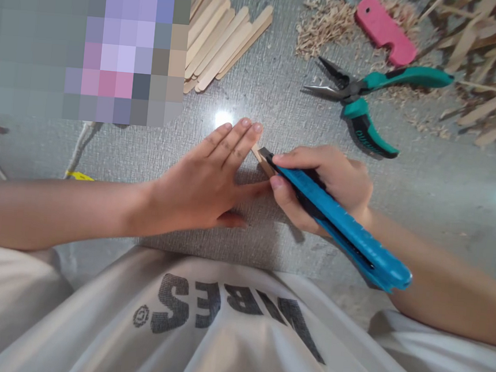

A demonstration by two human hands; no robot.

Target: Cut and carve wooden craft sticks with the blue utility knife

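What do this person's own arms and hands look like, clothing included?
The left hand and right hand are ungloved, with no rings in view and no obvious nail polish. Both forearms are bare where they show: no sleeves, watch or bracelet. The white shirt bears large dark block lettering, upside down from this view.

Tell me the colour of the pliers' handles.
The pliers' handles are teal green with black parts, best seen in the head view.
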